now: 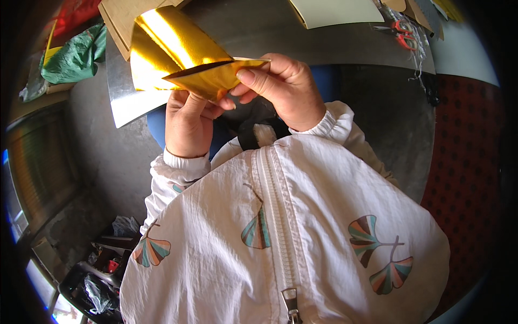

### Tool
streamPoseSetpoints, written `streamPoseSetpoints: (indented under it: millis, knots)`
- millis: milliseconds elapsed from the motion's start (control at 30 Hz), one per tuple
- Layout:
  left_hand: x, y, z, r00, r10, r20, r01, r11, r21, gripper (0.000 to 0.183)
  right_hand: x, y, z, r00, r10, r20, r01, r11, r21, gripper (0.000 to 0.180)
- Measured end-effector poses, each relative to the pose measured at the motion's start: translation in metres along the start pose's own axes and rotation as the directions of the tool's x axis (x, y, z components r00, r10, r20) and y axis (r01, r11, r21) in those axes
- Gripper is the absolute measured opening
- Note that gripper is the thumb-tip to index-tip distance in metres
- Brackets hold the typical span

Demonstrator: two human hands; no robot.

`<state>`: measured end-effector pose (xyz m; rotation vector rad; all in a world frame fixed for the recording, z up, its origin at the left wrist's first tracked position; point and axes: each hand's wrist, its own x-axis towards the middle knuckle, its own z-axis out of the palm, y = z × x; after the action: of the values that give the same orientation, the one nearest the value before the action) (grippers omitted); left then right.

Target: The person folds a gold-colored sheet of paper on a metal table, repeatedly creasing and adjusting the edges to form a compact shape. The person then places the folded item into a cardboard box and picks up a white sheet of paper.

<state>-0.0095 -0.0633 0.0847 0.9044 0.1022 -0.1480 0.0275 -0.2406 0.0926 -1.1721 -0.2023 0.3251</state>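
Observation:
A folded piece of shiny gold foil paper or card (178,44) is held up above the near edge of the dark table. My left hand (192,117) grips its lower edge from below, with the thumb against the underside of a pointed flap. My right hand (285,85) pinches the flap's right corner between thumb and fingers. A dark gap shows between this flap and the broad gold panel behind it. The panel has a crease and bright glare. Part of the left fingers is hidden behind the gold piece.
Red-handled scissors (404,35) lie at the back right beside clear plastic strips (423,52). A cream sheet (340,12) lies at the back; a cardboard piece (117,24) and a green plastic bag (75,58) are at the left. A black bin (77,291) stands at the lower left.

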Motion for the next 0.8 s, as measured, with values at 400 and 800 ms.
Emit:
streamPoseSetpoints:
  millis: [400, 800]
  knots:
    - [-0.002, 0.011, 0.003, 1.000, 0.014, -0.011, -0.012, 0.984, 0.176, 0.035, -0.002, 0.005, -0.002, 0.992, -0.100, 0.075, 0.096, 0.994, 0.058, 0.017]
    - [-0.001, 0.016, 0.007, 0.999, 0.027, 0.026, -0.034, 0.950, 0.310, 0.040, -0.003, -0.002, -0.001, 0.998, 0.058, 0.033, -0.060, 0.996, 0.061, 0.018]
